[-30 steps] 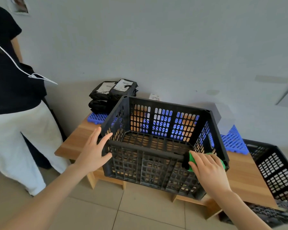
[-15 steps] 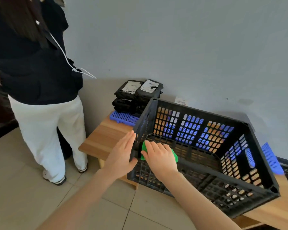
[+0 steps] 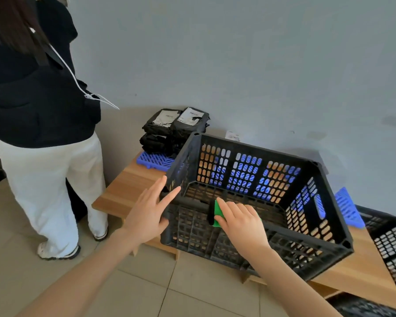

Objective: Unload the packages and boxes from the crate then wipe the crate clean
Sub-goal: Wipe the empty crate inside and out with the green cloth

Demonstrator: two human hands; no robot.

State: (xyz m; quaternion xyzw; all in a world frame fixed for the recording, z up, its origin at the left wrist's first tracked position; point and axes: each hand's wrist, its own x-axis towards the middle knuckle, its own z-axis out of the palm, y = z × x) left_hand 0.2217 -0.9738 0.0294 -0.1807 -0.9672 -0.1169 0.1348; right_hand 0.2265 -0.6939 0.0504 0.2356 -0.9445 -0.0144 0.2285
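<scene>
The black crate (image 3: pixel 256 150) stands on the wooden desk (image 3: pixel 128 188), its opening towards us, and we see no packages inside it. Unloading therefore reads as done, and the step in hand is the wipe.

The green wiping pad (image 3: pixel 218 212) lies on the crate's near rim, close to that rim's left end. The rim's long axis runs from the near-left corner, low in view, to the near-right corner. Most of its length lies to the right of the pad.

The right hand (image 3: pixel 240 223) covers the pad, fingers bent over it and pressing it against the rim. The left hand (image 3: pixel 151 213) is just left of the pad. Its fingers are straight and flat against the outside of the near-left corner, and its thumb reaches to the corner's edge; it grips nothing.

We judge that the next stroke depends on this layout:
- The right hand is the nearer one to the long run of rim, so it carries the pad rightward along the axis.
- The left hand braces the corner against the sideways push.

Outward from the crate, the black packages (image 3: pixel 176 131) sit stacked on a blue plastic pallet (image 3: pixel 156 160) at the desk's far-left end, well apart from both hands. A second black crate (image 3: pixel 393 248) stands at the right edge. A bystander (image 3: pixel 39 110) stands on the tiled floor to the left.
</scene>
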